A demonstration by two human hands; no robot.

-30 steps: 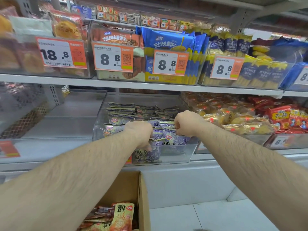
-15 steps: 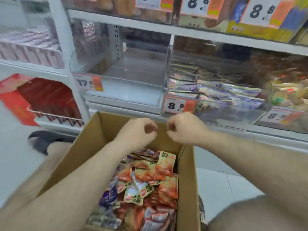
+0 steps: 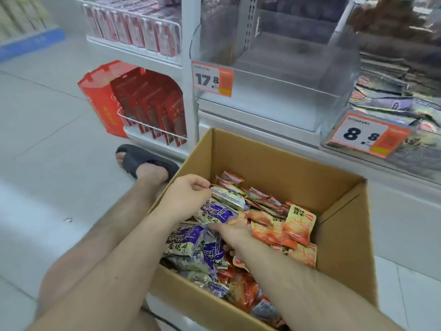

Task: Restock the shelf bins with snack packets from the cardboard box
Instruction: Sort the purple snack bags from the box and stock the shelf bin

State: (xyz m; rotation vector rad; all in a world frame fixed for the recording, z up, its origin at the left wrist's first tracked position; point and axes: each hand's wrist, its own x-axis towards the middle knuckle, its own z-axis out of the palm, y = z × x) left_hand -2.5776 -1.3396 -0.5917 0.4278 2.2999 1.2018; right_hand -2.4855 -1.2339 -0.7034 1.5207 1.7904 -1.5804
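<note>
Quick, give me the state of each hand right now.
Left hand: grip closed on a purple snack packet in the cardboard box.
Right hand: buried among packets, grip cannot be told.

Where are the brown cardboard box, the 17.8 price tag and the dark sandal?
Brown cardboard box [image 3: 281, 163]: head view, inner back wall.
White-and-orange 17.8 price tag [image 3: 207, 78]: head view, printed digits.
Dark rubber sandal [image 3: 133, 158]: head view, strap.

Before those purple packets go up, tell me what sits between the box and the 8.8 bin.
Nothing visible blocks the way. The left hand pinches purple packets inside the cardboard box, whose top is open. The 8.8 bin, up and to the right, shows only open air in between.
</note>
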